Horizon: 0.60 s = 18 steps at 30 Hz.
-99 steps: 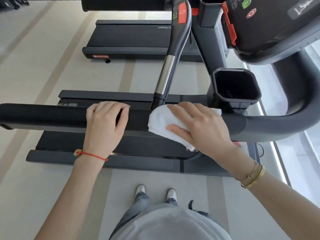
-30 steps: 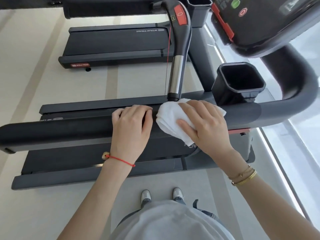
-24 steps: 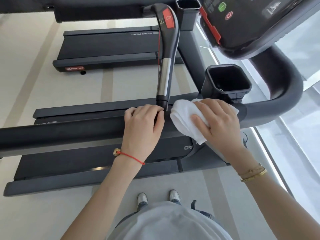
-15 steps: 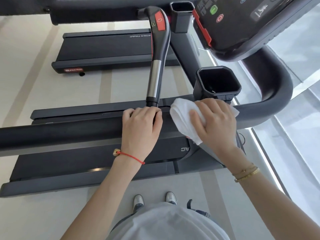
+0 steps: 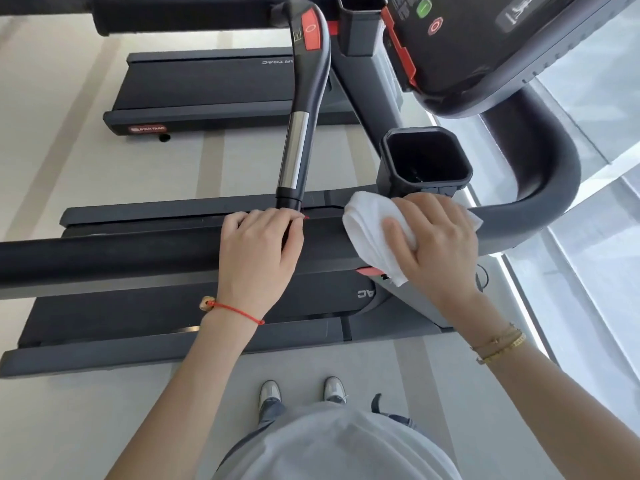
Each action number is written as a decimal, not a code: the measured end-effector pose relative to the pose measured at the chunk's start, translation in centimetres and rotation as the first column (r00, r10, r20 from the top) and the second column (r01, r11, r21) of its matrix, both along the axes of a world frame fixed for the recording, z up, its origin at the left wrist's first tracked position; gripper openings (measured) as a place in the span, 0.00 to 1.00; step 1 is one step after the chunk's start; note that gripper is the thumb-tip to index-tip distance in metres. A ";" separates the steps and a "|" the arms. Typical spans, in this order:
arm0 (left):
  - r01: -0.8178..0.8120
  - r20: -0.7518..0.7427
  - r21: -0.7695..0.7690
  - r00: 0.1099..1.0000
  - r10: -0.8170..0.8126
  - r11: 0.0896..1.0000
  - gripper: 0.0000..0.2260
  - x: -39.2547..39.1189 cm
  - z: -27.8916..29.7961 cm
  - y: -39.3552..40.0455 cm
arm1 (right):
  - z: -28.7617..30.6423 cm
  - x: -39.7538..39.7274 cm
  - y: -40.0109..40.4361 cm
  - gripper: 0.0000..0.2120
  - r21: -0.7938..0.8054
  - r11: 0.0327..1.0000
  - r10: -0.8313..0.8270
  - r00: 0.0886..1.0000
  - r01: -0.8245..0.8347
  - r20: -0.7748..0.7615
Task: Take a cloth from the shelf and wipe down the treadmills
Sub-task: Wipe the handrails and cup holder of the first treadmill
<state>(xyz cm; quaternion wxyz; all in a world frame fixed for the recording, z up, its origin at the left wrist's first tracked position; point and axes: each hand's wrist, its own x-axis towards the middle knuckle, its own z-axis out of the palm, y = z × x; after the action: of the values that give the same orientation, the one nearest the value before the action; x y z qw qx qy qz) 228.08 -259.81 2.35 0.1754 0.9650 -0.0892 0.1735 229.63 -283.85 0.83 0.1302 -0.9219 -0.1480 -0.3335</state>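
We brace on treadmill side rail: left hand curled over it; right hand clasps cloth against rail bend. Risk: cloth bunching under palm, missing cup holder edge.

The person wore a pale grey top, bluish trousers and grey-white shoes. A red string bracelet with a small bead circled the left wrist; thin gold bangles circled the right.
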 end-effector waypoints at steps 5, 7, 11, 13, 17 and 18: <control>0.019 -0.001 -0.007 1.000 -0.019 1.000 0.12 -0.1 0.0 0.2 | 0.8 -0.3 1.9 0.16 -0.092 0.992 0.072 0.993 -0.080 -0.093; 0.028 0.005 -0.034 1.000 -0.027 0.999 0.11 -0.2 0.1 0.5 | 1.6 0.0 1.2 0.17 -0.129 0.982 0.121 0.980 -0.142 -0.155; -0.017 0.029 -0.040 0.999 0.018 0.999 0.09 -0.6 0.3 2.2 | 2.9 1.1 0.8 0.19 -0.128 0.983 0.091 0.949 -0.135 -0.301; -0.044 0.030 -0.037 0.999 0.045 0.998 0.09 -0.9 0.3 3.6 | 3.0 1.2 2.3 0.20 -0.154 0.977 0.097 0.947 -0.150 -0.308; -0.047 0.034 -0.031 0.998 0.048 0.998 0.10 -1.5 0.1 5.5 | 2.7 1.1 7.7 0.24 -0.206 0.952 0.147 0.929 -0.226 -0.340; -0.045 0.042 -0.021 0.998 0.046 0.999 0.10 -1.5 0.0 5.8 | 2.6 1.0 8.9 0.25 -0.215 0.949 0.149 0.926 -0.233 -0.347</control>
<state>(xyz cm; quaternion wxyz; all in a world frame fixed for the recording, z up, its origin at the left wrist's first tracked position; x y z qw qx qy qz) 226.55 -254.06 2.38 0.1791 0.9611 -0.0690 0.1988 230.65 -274.94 3.44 0.0668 -0.9543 -0.2553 -0.1406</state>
